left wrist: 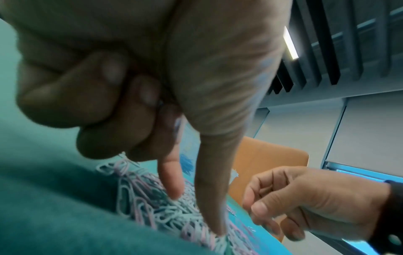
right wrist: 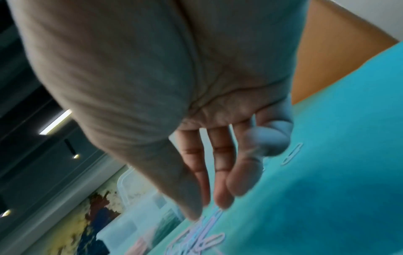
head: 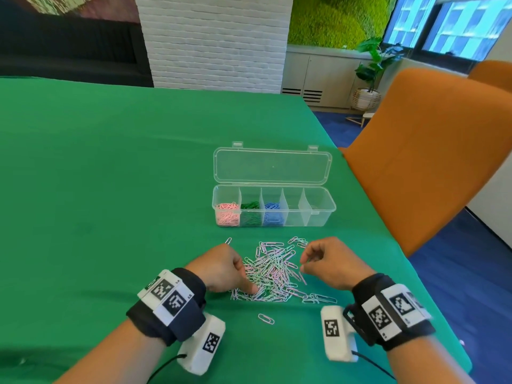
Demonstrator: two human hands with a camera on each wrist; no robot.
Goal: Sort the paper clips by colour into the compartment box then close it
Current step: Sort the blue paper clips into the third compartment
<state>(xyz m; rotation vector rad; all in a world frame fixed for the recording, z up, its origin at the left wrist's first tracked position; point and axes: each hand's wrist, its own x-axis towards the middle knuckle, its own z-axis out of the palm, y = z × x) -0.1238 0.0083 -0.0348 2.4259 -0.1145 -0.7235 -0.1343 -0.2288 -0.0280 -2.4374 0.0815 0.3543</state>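
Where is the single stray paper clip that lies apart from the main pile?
In the head view, the stray paper clip lies on the green tablecloth just on the person's side of the pile, between the two wrists and nearer the left hand.

Worktop (head: 110, 162) has a green cloth cover. Clear box (head: 318, 214) sits on it right of centre, lid (head: 273, 166) laid flat behind. Clip pile (head: 273, 270) lies just in front of the box. Single clips apart from it: one near edge (head: 266, 319), one at far left (head: 228, 240).
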